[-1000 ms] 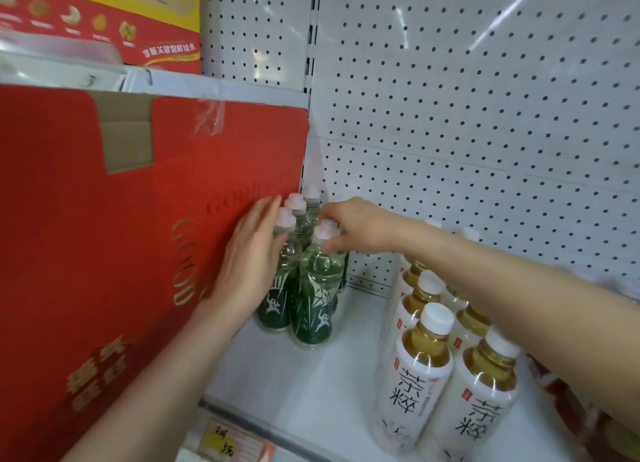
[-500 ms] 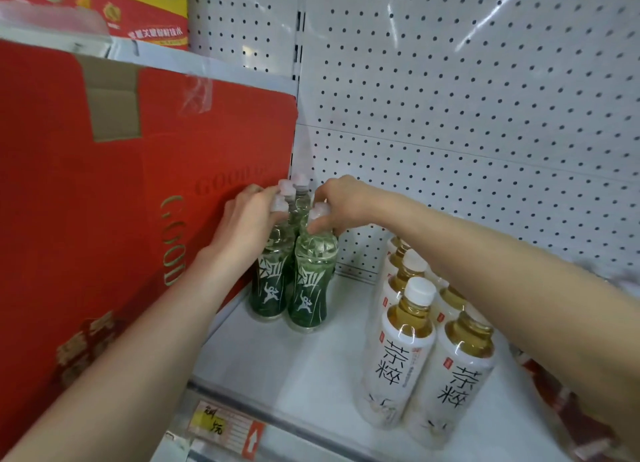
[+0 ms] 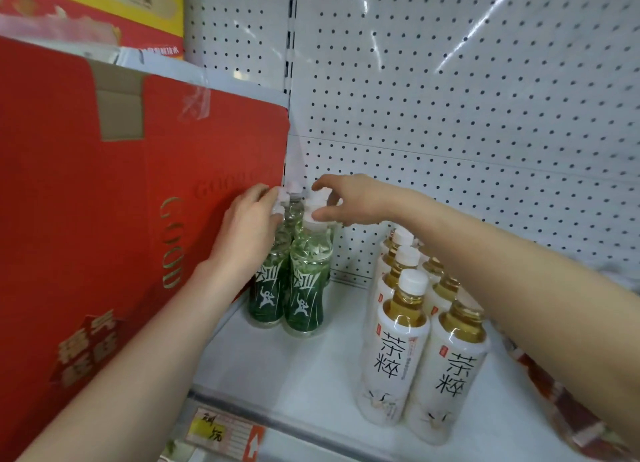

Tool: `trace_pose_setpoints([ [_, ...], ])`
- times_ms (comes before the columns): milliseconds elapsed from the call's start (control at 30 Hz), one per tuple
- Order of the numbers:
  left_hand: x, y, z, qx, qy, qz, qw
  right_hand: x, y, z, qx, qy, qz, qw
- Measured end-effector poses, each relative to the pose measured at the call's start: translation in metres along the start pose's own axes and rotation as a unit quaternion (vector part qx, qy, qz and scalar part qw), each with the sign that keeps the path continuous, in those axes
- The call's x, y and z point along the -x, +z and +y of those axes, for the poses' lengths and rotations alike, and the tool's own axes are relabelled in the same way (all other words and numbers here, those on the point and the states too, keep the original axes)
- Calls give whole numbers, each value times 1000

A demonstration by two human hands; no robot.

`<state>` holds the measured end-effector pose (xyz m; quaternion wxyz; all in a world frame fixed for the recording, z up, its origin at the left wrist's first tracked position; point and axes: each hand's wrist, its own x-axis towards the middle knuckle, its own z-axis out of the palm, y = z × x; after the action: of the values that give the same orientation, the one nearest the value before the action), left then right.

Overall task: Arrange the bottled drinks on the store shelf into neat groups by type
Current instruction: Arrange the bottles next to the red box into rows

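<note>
Caps [image 3: 317, 198] of the green bottles [image 3: 306, 288] sit inside our fingers [image 3: 263, 194]: left hand [image 3: 246, 233] curls round one, right hand [image 3: 349, 200] pinches another.

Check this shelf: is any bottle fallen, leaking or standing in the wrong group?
No bottle stands out. The green bottles stand upright together beside the red carton, and the white-label tea bottles stand upright in their own group. Only crumpled clear tape on the carton looks untidy.
</note>
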<state>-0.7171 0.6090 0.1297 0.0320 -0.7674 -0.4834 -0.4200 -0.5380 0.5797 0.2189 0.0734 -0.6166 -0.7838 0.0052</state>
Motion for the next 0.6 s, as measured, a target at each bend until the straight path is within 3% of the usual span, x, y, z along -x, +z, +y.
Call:
trace_pose_setpoints([
  [67, 13, -3, 15, 39, 46, 40, 997, 29, -11, 10, 15, 12, 55, 998],
  [200, 40, 0, 48, 113, 92, 9, 989, 106, -2, 31, -37, 63, 178, 981],
  [300, 60, 4, 78, 215, 110, -37, 970, 159, 28, 44, -58, 90, 332, 937],
  [367, 75, 8, 98, 264, 120, -97, 952, 184, 50, 45, -80, 116, 394, 908],
  [433, 88, 17, 112, 272, 113, -144, 945, 196, 70, 43, -90, 141, 405, 899],
  [600, 92, 36, 113, 270, 114, -122, 948, 193, 97, 40, -100, 144, 392, 903],
])
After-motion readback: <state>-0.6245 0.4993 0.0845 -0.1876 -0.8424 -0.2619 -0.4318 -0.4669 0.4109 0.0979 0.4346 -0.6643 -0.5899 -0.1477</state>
